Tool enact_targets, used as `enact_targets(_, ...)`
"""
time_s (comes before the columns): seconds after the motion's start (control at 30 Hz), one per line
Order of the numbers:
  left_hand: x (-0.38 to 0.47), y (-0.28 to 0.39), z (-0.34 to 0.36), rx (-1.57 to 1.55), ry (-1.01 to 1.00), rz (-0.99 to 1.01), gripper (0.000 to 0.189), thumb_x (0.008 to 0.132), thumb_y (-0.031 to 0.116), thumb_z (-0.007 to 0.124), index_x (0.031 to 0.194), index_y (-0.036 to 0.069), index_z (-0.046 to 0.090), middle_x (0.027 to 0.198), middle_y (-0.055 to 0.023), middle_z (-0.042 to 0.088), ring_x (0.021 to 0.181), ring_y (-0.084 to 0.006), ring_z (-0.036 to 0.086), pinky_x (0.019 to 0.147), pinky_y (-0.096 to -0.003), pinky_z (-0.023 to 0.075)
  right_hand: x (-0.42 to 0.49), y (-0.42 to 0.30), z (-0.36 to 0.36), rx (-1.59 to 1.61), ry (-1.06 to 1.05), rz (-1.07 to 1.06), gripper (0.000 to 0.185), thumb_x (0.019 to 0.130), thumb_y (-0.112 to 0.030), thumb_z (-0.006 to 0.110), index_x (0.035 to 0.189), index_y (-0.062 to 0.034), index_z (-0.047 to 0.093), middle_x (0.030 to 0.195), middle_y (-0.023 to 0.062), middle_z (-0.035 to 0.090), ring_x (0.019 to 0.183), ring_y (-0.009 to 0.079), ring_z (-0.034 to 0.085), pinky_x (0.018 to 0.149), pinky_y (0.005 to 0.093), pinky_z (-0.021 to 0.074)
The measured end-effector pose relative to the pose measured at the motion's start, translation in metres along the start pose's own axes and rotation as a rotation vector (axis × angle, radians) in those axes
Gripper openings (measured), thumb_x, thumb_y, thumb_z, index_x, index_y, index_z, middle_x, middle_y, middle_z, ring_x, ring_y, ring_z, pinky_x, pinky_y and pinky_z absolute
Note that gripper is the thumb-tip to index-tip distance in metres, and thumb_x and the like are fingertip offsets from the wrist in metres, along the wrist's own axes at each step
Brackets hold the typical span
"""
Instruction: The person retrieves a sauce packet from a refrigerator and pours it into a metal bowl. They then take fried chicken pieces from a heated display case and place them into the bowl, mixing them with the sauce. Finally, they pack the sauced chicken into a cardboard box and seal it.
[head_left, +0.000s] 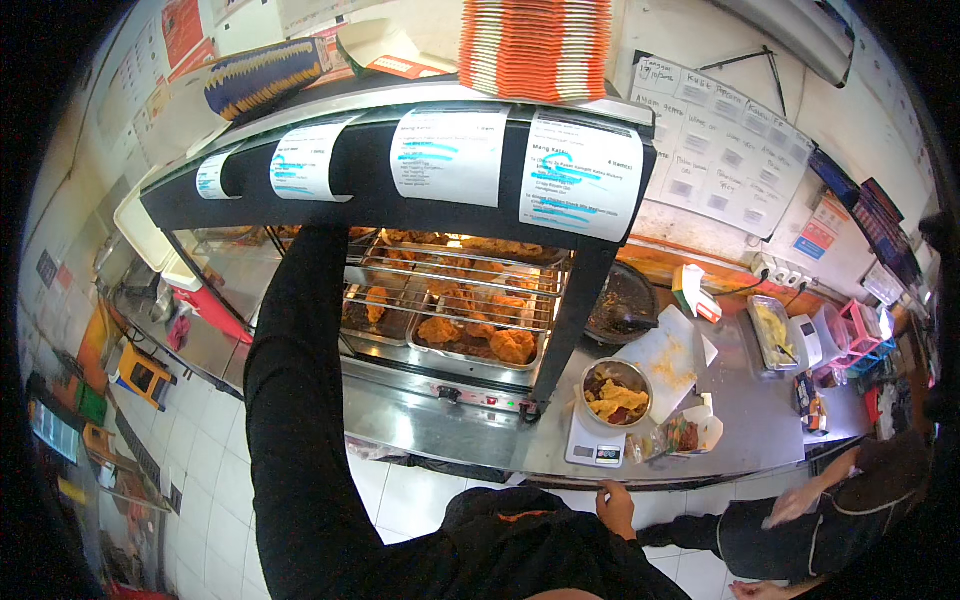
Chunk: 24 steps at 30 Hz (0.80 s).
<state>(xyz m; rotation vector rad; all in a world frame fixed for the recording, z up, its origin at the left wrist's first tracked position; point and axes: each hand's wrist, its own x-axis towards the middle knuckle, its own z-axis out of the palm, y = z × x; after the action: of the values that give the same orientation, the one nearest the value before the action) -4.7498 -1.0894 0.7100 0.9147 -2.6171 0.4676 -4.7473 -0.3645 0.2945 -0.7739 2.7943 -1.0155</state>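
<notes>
My left arm, in a black sleeve, reaches into the lit food warmer cabinet (262, 202). The left hand itself is out of view behind the cabinet's dark front panel. Inside, fried chicken pieces (513, 346) lie in metal trays, with a wire rack (465, 264) above them. My right hand (616, 508) is low at the front edge of the steel counter (757, 442), its fingers curled; whether it grips the edge is unclear. Nearest to it are a kitchen scale (592, 444) bearing a metal bowl (589, 367) of battered food, and an open paper food box (711, 431).
Printed order slips (450, 154) hang from the warmer. Stacked orange-and-white boxes (534, 49) stand on top. A stone mortar (621, 300) and a white cutting board (660, 349) are right of the warmer. Another person (780, 536) stands at the lower right.
</notes>
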Motion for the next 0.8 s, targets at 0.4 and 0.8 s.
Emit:
enact_targets(0.4,-0.009,-0.005,-0.010,0.069,0.121,0.062,0.050,0.097,0.052,0.055,0.132,0.017,0.064,0.136,-0.0112,0.064,0.124,-0.0350,0.059,0.104,-0.0561,0.0403,-0.003,0.002,0.001,0.022,-0.111,0.052,0.018,0.084,-0.014,0.066,0.101,-0.0131,0.071,0.097,0.0126,0.071,0.093,0.0348,0.067,0.079,0.0460,0.0536)
enact_targets(0.8,-0.047,0.005,-0.019,0.228,0.345,0.185,0.051,0.097,0.053,0.055,0.133,0.018,0.063,0.137,-0.0115,0.063,0.125,-0.0353,0.059,0.105,-0.0564,0.0397,0.007,-0.003,0.008,0.017,-0.132,-0.028,0.013,0.084,-0.012,0.066,0.096,-0.0110,0.071,0.095,0.0126,0.072,0.088,0.0347,0.069,0.073,0.0452,0.0550)
